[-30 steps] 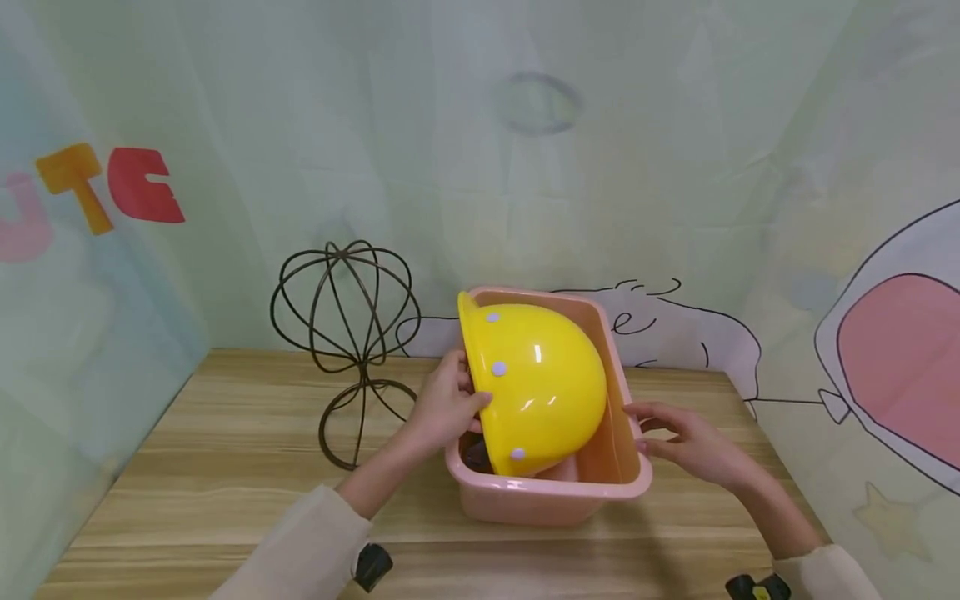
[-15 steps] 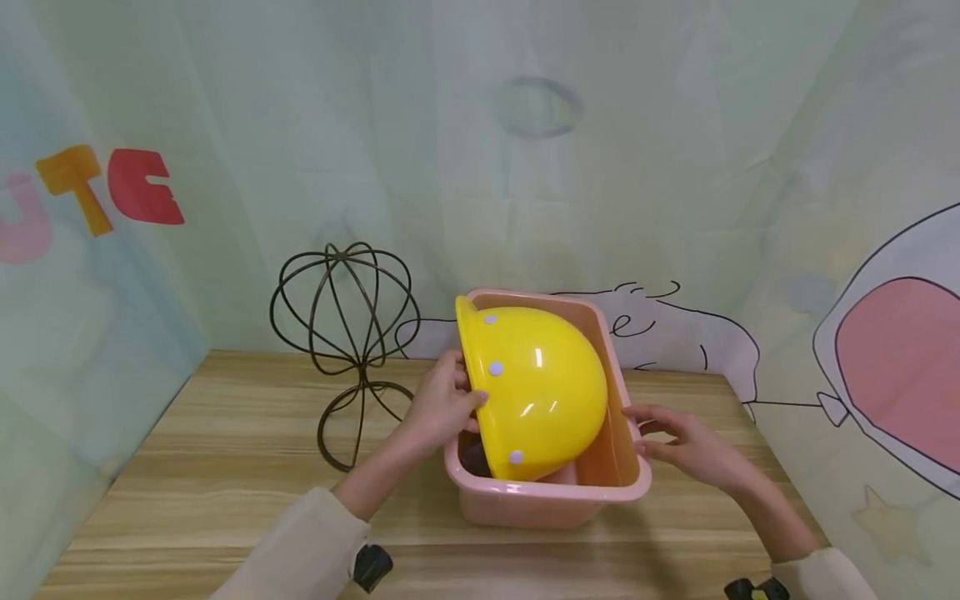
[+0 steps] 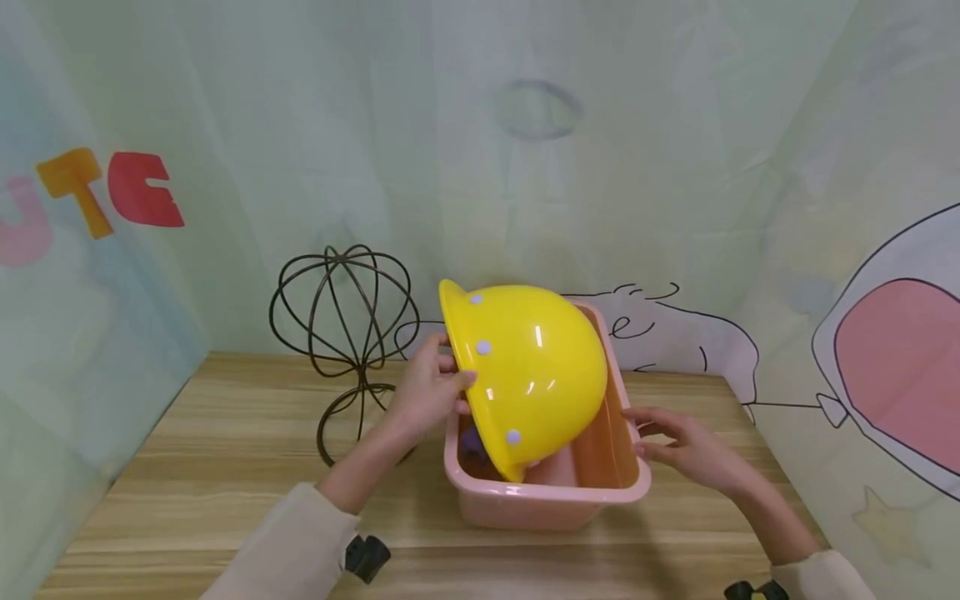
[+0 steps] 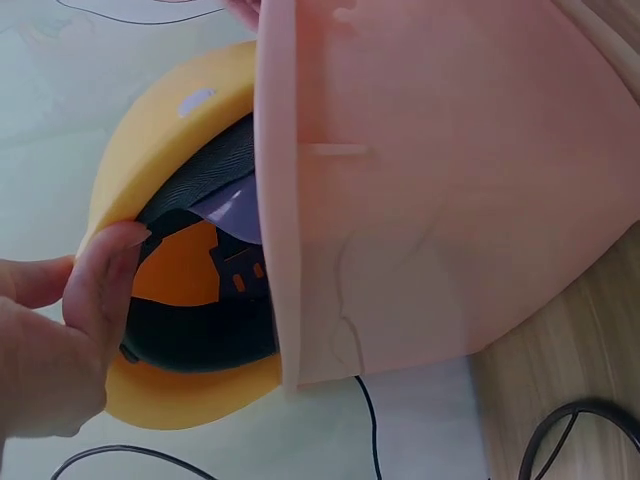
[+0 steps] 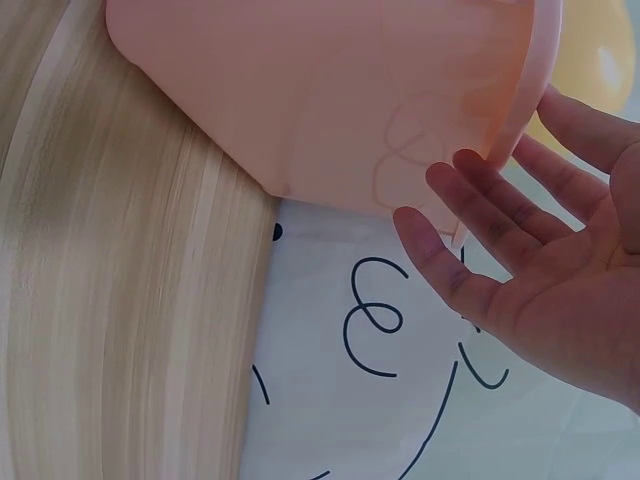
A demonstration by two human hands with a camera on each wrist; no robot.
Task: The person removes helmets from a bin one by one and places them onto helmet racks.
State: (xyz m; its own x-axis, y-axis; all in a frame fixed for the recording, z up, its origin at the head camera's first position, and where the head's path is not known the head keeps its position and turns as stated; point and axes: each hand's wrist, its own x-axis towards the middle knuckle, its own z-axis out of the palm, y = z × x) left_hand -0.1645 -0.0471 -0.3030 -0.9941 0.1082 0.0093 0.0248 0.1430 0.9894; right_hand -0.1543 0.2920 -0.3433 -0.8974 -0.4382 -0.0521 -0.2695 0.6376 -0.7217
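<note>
A yellow hard hat [image 3: 536, 367] with pale round studs lies tilted on its side, partly within the pink plastic basin [image 3: 547, 495]. My left hand [image 3: 426, 387] grips its brim, with the thumb on the near side. The left wrist view shows the hat's black inner lining [image 4: 200, 340] and orange inner shell [image 4: 180, 265]. Something purple [image 3: 472, 443] shows below the brim inside the basin. At the basin's right rim, my right hand [image 3: 686, 442] rests its fingertips lightly; in the right wrist view its fingers [image 5: 500, 225] are loosely extended along the outer wall.
To the left of the basin stands a dark wire rack [image 3: 345, 308] with a round cage top and a ring base, close to my left forearm. The wooden table [image 3: 225, 500] meets a printed cloth backdrop [image 3: 480, 167] behind and on both sides.
My left hand has lifted the hard hat slightly up and to the left, tilting it further; more of the basin's inside shows. My right hand and the basin have stayed put.
</note>
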